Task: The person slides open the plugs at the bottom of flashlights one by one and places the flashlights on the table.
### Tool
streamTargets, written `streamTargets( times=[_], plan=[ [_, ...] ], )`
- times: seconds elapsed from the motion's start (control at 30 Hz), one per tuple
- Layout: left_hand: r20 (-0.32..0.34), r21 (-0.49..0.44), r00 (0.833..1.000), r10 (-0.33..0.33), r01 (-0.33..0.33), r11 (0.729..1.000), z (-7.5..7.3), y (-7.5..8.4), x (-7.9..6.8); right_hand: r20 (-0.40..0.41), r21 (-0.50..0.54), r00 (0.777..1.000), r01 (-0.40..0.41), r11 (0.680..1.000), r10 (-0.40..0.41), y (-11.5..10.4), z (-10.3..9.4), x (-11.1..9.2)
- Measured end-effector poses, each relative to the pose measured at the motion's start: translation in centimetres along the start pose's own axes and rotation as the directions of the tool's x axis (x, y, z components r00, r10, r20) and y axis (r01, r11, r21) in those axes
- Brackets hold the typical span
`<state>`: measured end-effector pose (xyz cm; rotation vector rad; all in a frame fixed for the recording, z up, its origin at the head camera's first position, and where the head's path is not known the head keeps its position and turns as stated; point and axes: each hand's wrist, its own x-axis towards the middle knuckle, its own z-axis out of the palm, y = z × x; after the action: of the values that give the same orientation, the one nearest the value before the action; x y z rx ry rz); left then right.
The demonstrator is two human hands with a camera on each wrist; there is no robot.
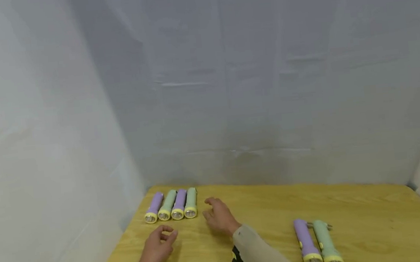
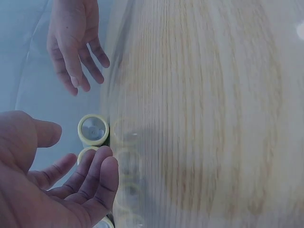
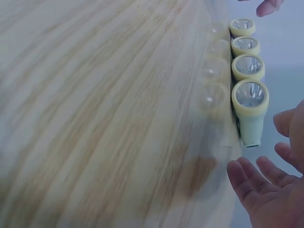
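Observation:
Purple and green flashlights with yellow heads lie side by side in a row at the table's far left; the rightmost is a green flashlight (image 1: pixel 191 202), the leftmost a purple flashlight (image 1: pixel 154 207). My right hand (image 1: pixel 220 216) hovers just right of that green one, fingers spread and loosely bent, holding nothing. In front of the row is my left hand (image 1: pixel 158 245), relaxed and without anything in its grasp. In the right wrist view the green flashlight (image 3: pixel 250 111) shows its lens toward the camera, apart from my fingertips (image 3: pixel 236 170).
Near the front right of the wooden table (image 1: pixel 263 210) lie another purple flashlight (image 1: pixel 306 240) and another green flashlight (image 1: pixel 326 240), close together, with straps at their tail ends. Grey sheeting (image 1: pixel 230 103) rises behind the table, and pale sheeting (image 1: pixel 44 142) stands along its left side.

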<state>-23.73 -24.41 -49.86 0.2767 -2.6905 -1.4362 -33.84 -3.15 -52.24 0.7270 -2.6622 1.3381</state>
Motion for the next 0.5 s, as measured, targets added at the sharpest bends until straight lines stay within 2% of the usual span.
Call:
streamTargets(
  times=[0.33,0.5],
  plan=[
    [-0.016,-0.017,1.000,-0.018,0.017,1.000,-0.6,-0.3,-0.3,0.037,0.005,0.998,0.045,0.999,-0.045,-0.3,2.0,1.0],
    [-0.017,-0.038,1.000,-0.023,0.023,0.999,-0.6,-0.5,-0.3,0.059,-0.014,0.996,0.075,0.997,-0.074,-0.8,2.3,1.3]
  ],
)
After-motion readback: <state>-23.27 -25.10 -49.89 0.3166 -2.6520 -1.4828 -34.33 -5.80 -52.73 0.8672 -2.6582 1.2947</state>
